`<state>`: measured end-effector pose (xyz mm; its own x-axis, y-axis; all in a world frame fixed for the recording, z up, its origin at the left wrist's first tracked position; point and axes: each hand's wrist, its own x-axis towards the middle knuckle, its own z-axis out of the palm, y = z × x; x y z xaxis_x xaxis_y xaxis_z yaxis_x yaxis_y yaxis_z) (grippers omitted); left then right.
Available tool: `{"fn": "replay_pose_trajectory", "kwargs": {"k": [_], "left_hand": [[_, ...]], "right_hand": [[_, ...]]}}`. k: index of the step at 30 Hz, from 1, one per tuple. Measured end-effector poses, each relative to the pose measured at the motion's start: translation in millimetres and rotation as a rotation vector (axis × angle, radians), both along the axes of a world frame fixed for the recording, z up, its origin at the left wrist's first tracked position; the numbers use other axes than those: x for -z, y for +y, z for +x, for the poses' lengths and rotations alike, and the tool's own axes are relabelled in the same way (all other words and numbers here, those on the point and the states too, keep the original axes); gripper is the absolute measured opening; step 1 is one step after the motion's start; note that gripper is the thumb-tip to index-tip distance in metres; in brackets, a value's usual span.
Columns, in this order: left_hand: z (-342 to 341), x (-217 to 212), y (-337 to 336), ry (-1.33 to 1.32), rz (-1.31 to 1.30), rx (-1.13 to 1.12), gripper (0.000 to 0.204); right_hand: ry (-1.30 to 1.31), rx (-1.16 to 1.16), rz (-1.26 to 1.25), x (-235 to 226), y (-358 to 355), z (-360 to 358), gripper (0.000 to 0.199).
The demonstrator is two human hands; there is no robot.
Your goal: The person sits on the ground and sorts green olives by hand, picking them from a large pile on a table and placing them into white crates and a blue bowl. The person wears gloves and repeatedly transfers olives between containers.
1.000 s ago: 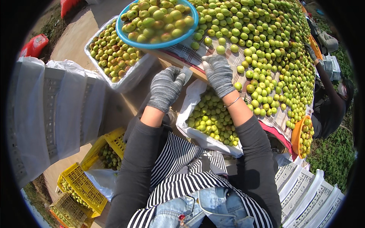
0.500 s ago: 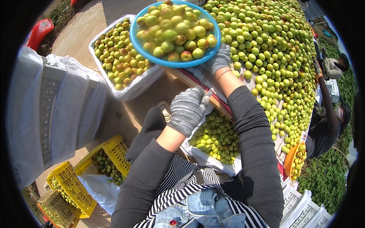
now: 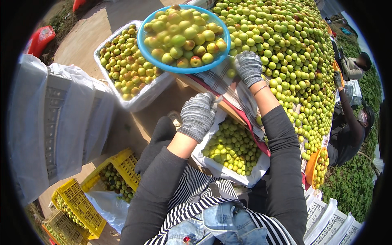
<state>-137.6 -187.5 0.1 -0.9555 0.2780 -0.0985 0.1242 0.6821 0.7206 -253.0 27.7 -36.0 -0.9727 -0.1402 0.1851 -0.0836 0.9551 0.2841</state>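
My left hand, in a grey knitted glove, is held closed above the white-lined crate of green fruit at my lap. Its fingers curl out of sight, so whatever they hold, if anything, is hidden. Close to the pile's edge is my right hand, gloved alike, fingers bent and thumb apart. One loose green jujube lies beside it on the checked cloth. Left of that hand, a blue basin heaped with green and reddish jujubes rests at the table's corner, touched by neither hand.
A large heap of jujubes covers the table at right. Left of the basin stands a lined crate of redder fruit. Yellow crates sit lower left, plastic-covered crates farther left. Another person works beyond an orange basket.
My right hand has drawn away from the basin's rim, moving right toward the heap and baring more cloth. The left hand stays closed and nearly in place.
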Motion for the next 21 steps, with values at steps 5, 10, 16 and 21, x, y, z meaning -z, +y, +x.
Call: {"fn": "replay_pose_trajectory", "kwargs": {"k": [5, 10, 16, 21], "left_hand": [[4.0, -1.5, 4.6, -0.023, -0.051, 0.072, 0.018], [15.3, -1.6, 22.5, -0.056, -0.085, 0.192, 0.020], [50.8, 9.5, 61.3, -0.132, -0.287, 0.568, 0.014], [62.5, 34.6, 84.6, -0.220, -0.552, 0.825, 0.021]], "right_hand": [[-0.187, 0.213, -0.859, -34.4, 27.7, 91.4, 0.024], [-0.484, 0.399, -1.470, -55.6, 47.9, 184.6, 0.019], [-0.931, 0.349, -0.807, -56.7, 72.8, 282.5, 0.025], [-1.118, 0.490, -0.370, -12.5, 109.4, 329.8, 0.030]]}}
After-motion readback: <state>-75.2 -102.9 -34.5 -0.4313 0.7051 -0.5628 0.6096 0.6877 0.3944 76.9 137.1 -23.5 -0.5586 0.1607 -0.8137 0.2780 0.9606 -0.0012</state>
